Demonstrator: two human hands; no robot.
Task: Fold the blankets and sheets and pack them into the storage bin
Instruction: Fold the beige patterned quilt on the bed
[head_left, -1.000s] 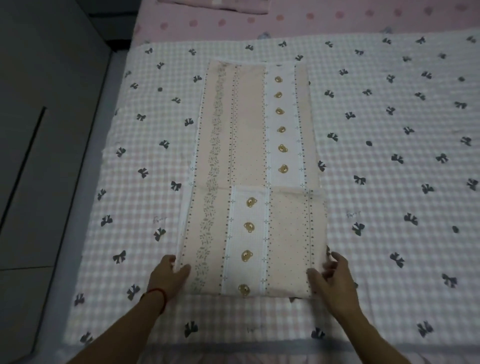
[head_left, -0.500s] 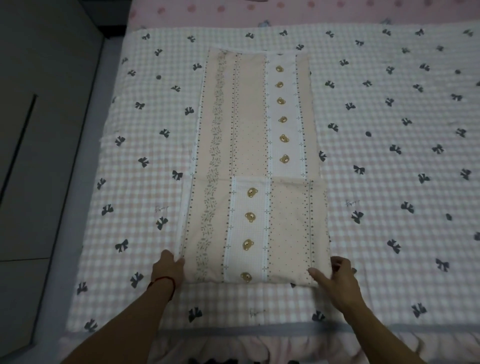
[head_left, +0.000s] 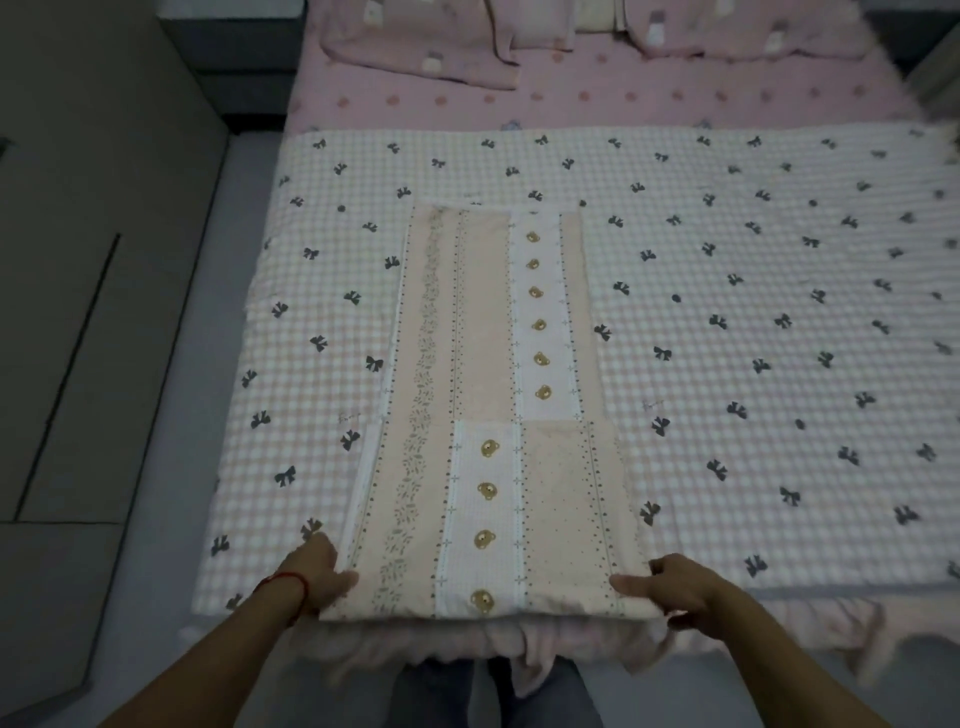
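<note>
The peach sheet (head_left: 483, 395), folded into a long strip with bear-print bands, lies on the gingham blanket (head_left: 753, 322) spread over the bed (head_left: 597, 98), its doubled near end right at the bed's front edge and left of the middle. Pink pillows (head_left: 415, 47) sit along the bed's far edge. The left hand (head_left: 317, 571), red string at the wrist, pinches the sheet's near left corner, and the right hand (head_left: 680, 587) grips the near right corner, thumb on top.

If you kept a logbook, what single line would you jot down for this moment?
step: folding | item: peach bear-print sheet, near end doubled over | left hand: holds near-left corner | right hand: holds near-right corner | under: bow-print checked blanket
</note>
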